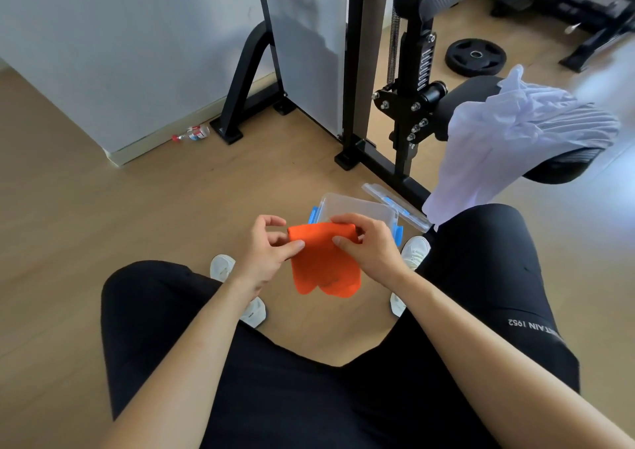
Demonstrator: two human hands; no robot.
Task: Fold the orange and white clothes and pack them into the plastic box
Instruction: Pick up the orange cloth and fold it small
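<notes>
A small folded orange cloth hangs in the air between my knees. My left hand pinches its upper left corner. My right hand pinches its upper right edge, fingers curled over the fold. Just beyond the cloth, a clear plastic box with blue clips stands open on the wooden floor. Its lid lies on the floor to the right of it. A white garment is draped over a black padded seat at the right.
My legs in black trousers and white shoes flank the box. A black gym machine frame stands behind it. A weight plate lies on the floor far right, a small bottle by the wall at left.
</notes>
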